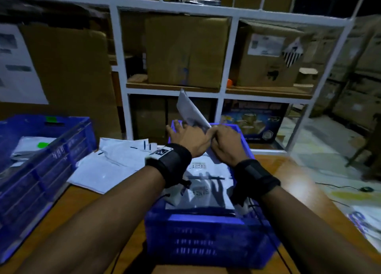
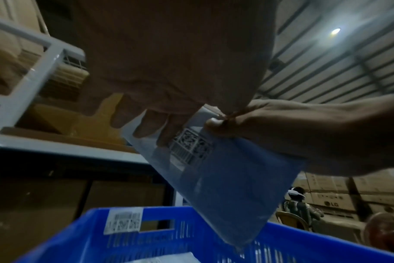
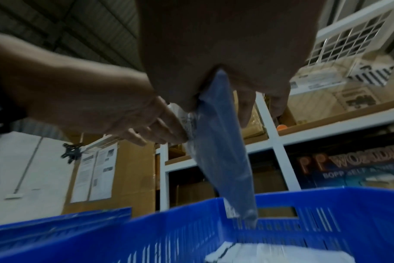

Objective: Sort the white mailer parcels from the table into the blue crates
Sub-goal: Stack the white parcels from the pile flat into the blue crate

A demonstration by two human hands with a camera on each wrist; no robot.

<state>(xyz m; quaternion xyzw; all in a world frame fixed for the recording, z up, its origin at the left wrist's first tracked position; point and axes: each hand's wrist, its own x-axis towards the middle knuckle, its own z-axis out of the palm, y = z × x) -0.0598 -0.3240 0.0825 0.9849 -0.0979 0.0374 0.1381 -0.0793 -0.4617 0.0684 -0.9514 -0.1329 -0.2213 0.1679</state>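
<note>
Both hands hold one white mailer [image 1: 188, 108] tilted on edge over the middle blue crate [image 1: 206, 238]. My right hand [image 1: 225, 139] pinches the mailer's near edge between thumb and fingers. My left hand [image 1: 185, 136] lies with spread, straight fingers against the mailer's left face. In the left wrist view the mailer [image 2: 225, 178] slants down toward the crate's far wall [image 2: 191, 231], its label under the left fingers [image 2: 146, 122]. The right wrist view shows the mailer [image 3: 220, 142] edge-on, its lower corner near the crate's handle slot [image 3: 277, 211]. Other mailers [image 1: 206, 187] lie flat inside this crate.
A second blue crate [image 1: 51, 156] with mailers in it stands at the left. Between the crates a loose pile of white mailers [image 1: 115, 158] lies on the wooden table [image 1: 288, 180]. A white rack [image 1: 224, 52] of cardboard boxes stands behind. A person [image 2: 297, 204] sits far off.
</note>
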